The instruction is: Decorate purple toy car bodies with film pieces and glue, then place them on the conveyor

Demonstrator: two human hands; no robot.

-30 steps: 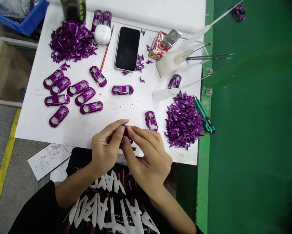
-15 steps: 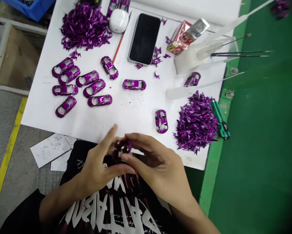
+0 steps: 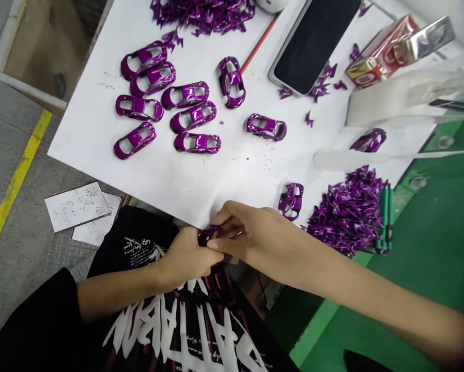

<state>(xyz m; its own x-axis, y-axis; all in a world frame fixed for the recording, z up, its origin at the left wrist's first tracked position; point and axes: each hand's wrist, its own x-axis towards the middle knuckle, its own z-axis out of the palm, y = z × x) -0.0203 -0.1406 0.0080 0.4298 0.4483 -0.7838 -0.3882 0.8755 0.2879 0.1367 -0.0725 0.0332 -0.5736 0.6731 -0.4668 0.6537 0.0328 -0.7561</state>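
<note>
Close to the table's front edge, a small purple toy car body (image 3: 209, 235) is pinched between both hands and partly covered by fingers. My left hand (image 3: 188, 254) is closed around its left side. The thumb and fingers of my right hand (image 3: 242, 235) grip it from the right. Another toy car body (image 3: 291, 201) lies just beyond my right hand. Several more, such as one car body (image 3: 197, 143) and a single one (image 3: 266, 127), rest on the white tabletop (image 3: 150, 181). A pile of small purple parts (image 3: 348, 214) sits right of my right forearm.
Another purple pile (image 3: 204, 15) lies at the back. A phone (image 3: 313, 44), a red stick (image 3: 259, 44), a red and silver box (image 3: 383, 51) and a white holder (image 3: 387, 103) with thin tools stand behind. A green cutter (image 3: 385, 219) lies at the right edge.
The view has shifted closer, so the table's things appear larger. My left fingers, spread before, have folded in around the car body, and my right forearm now reaches in from further right.
</note>
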